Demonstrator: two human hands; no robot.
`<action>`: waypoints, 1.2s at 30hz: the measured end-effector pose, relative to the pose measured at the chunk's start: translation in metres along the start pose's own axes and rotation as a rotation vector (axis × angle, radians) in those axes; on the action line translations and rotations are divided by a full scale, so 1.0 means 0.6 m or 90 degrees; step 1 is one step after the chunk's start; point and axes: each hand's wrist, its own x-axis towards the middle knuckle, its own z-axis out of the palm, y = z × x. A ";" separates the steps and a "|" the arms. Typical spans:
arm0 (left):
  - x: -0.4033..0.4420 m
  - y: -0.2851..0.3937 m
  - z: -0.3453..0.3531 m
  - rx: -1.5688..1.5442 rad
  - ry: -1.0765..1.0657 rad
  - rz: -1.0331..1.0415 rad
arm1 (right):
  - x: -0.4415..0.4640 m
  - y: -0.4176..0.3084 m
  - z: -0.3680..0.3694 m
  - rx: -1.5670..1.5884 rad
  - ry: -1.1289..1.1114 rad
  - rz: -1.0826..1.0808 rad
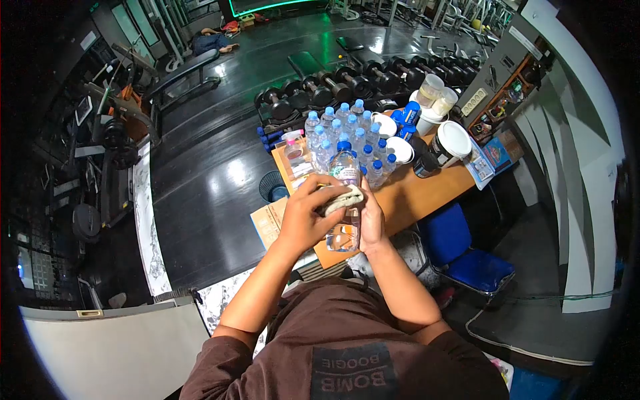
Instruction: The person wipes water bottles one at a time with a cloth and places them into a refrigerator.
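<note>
A clear plastic water bottle (345, 168) with a blue cap is held in front of my chest, above the near edge of the wooden table. My right hand (372, 217) is wrapped round its right side. In my left hand (308, 212) is a folded pale cloth (344, 199), pressed against the bottle's middle. The fingers of that hand curl over the cloth. Just beyond stand several more water bottles (360, 137) with blue caps, grouped closely on the table. Part of the held bottle is hidden behind the cloth and my fingers.
White tubs (453, 141) and dark jars stand on the right of the wooden table (417, 193). A blue chair (470, 257) is at the right, a wire basket (272, 185) at the left. Beyond is a dumbbell rack (320, 93); a person (212, 43) lies on the far floor.
</note>
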 end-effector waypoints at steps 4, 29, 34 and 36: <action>-0.037 0.012 0.007 0.033 -0.043 0.026 | 0.003 -0.004 0.000 -0.043 0.046 -0.064; -0.109 0.003 -0.009 -0.044 -0.058 0.165 | 0.014 -0.021 -0.030 -0.051 0.017 -0.045; -0.092 0.009 -0.022 -0.057 0.047 0.152 | -0.003 -0.039 -0.002 -0.037 -0.017 -0.009; -0.081 0.010 -0.028 -0.065 0.087 0.161 | -0.013 -0.033 -0.009 -0.050 0.033 -0.008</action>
